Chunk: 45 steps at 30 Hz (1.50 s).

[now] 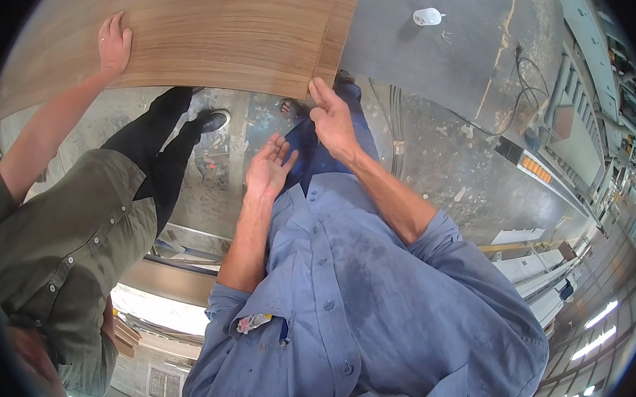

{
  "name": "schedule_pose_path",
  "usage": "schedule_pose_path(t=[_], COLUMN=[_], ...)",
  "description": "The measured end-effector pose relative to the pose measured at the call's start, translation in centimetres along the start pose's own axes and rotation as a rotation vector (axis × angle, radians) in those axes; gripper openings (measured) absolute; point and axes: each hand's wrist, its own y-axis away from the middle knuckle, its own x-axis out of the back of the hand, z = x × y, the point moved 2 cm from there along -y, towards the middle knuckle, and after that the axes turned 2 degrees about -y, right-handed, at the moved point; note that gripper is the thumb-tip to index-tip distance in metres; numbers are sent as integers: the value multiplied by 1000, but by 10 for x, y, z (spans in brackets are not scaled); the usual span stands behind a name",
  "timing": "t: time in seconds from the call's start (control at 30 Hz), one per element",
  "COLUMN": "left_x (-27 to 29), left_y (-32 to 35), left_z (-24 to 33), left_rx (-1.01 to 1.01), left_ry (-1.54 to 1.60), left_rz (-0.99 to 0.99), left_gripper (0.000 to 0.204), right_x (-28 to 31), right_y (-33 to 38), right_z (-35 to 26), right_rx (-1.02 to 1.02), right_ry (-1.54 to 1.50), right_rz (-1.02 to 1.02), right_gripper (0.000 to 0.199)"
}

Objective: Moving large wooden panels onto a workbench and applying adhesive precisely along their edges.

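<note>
A wood-grain panel [206,38] lies on the work surface ahead, a narrow strip marked off along its right edge by a line. My right hand [334,125] is at the panel's near right corner, its fingers stretched forward with the tips at the edge and the thumb bent in. It does not grip the panel. Lower and to the left, my left hand [269,169] hangs in the air short of the panel, palm up, fingers apart and nothing in it. At the left, a co-worker's hand [114,47] rests flat on top of the panel.
Right of the panel, a grey tabletop [411,62] carries a small white rounded object [427,17]. A dark cable [522,88] hangs over its right side. The co-worker [65,236] stands close on my left. Below is a stained concrete floor [439,158].
</note>
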Motion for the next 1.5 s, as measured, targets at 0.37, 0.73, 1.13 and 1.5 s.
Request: schedule_pose_path(t=[0.37,0.73,1.13,1.5], left_x=[37,45,74,98], left_y=[15,32,57,70], left_z=[8,17,12,-8], left_rx=[-69,-113,-185,-238], left_ry=[-21,-85,-93,-147], left_rz=[99,124,317,376], left_gripper=[36,37,40,41], right_x=[-1,9,39,45], right_y=[14,-6,-116,-131], right_z=[21,2,-49,-64], right_rx=[-4,45,320,249], right_ry=[-2,75,493,421], right_rz=[-34,202,326,180], right_gripper=[68,26,29,29])
